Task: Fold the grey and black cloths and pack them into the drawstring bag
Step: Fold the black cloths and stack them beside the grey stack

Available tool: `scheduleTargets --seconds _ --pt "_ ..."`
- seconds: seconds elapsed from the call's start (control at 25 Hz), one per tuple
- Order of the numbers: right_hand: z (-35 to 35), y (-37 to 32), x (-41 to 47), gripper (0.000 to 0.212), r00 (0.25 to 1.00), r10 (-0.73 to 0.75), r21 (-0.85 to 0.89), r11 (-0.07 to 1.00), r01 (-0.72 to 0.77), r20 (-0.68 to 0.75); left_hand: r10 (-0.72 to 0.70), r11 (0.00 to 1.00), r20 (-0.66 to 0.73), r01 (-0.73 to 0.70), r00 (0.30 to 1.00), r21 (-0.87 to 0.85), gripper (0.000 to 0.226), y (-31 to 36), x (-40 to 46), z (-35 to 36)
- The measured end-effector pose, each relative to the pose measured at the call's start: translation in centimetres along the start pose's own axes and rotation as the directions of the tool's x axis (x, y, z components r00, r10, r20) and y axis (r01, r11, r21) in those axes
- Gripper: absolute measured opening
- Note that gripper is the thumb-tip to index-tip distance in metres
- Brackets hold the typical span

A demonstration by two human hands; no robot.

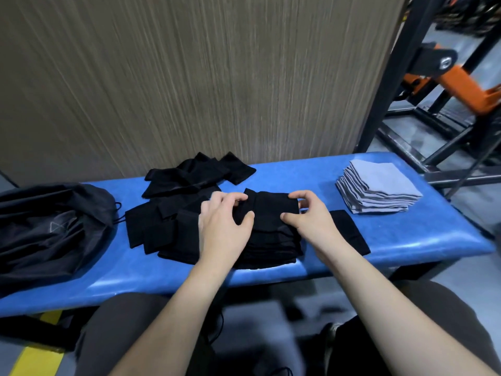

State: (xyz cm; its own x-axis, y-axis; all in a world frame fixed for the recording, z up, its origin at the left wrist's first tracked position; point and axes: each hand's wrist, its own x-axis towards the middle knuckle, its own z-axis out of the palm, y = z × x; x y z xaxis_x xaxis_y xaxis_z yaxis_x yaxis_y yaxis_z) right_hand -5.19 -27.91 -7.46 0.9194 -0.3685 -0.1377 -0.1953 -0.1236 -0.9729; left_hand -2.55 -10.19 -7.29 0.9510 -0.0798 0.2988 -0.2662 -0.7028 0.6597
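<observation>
Both hands work on one black cloth (267, 206) at the middle of the blue bench (406, 240). The left hand (226, 221) pinches the cloth's left edge, thumb under and fingers curled over the top. The right hand (306, 215) pinches the right edge the same way. Gripping both sides likely keeps the fabric taut and square for the fold, right above the black stack (271, 245) where it can be dropped.

The stack sits at the near edge, directly in front of the person, probably so finished pieces land within easy reach. Loose black cloths (189, 180) lie scattered to the left and behind, overlapping and seemingly not yet sorted. One more black piece (349, 232) lies flat just right of the right wrist.

The grey cloths (376, 188) are already folded and piled neatly at the far right, well apart from the black ones, so the colours stay separate. The drawstring bag (51, 229) lies slumped at the left end of the bench with nothing visibly packed in it yet. Packing looks like a later step; black folding appears about halfway done.
</observation>
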Motion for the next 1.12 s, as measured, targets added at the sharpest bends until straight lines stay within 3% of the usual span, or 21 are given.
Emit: scheduleTargets --seconds 0.12,0.28,0.48,0.6,0.72,0.88,1.0,1.12 --pt "-0.1 0.0 -0.2 0.039 1.000 -0.015 -0.025 1.000 0.015 0.007 0.000 0.997 0.003 0.000 1.000 0.078 0.023 0.2 -0.3 -0.5" --pt "-0.3 0.0 -0.4 0.038 0.999 -0.032 -0.046 0.998 0.033 0.008 -0.056 0.997 0.010 0.055 0.998 0.047 0.021 0.6 -0.3 -0.7" --pt "-0.2 0.2 -0.3 0.031 0.998 -0.064 -0.100 0.993 0.063 0.002 -0.089 0.982 0.018 0.091 0.996 -0.166 0.018 0.8 -0.9 -1.0" --pt "-0.1 0.4 -0.3 0.025 0.990 -0.142 -0.224 0.965 0.138 -0.006 -0.096 0.961 0.030 0.101 0.995 -0.259 0.015 1.2 -1.5 -1.8" --pt "0.2 0.8 -0.6 0.027 0.972 -0.233 -0.405 0.888 0.219 0.015 -0.080 0.978 0.082 0.094 0.993 -0.185 0.015 0.0 -1.8 -1.7" --pt "0.7 1.1 -1.6 0.039 0.920 -0.389 -0.690 0.650 0.317 0.055 -0.009 0.998 0.024 0.010 1.000 -0.063 0.012 -0.6 -1.9 -1.1" --pt "1.1 0.9 -1.9 0.047 0.937 -0.334 -0.620 0.715 0.322 0.102 0.095 0.994 -0.027 -0.096 0.995 -0.044 0.027 -0.2 -1.2 -0.6" --pt "1.3 1.7 -1.7 0.056 0.953 -0.238 -0.549 0.778 0.304 0.190 -0.001 0.999 0.184 0.009 0.983 -0.043 0.040 -0.6 -0.9 0.9"
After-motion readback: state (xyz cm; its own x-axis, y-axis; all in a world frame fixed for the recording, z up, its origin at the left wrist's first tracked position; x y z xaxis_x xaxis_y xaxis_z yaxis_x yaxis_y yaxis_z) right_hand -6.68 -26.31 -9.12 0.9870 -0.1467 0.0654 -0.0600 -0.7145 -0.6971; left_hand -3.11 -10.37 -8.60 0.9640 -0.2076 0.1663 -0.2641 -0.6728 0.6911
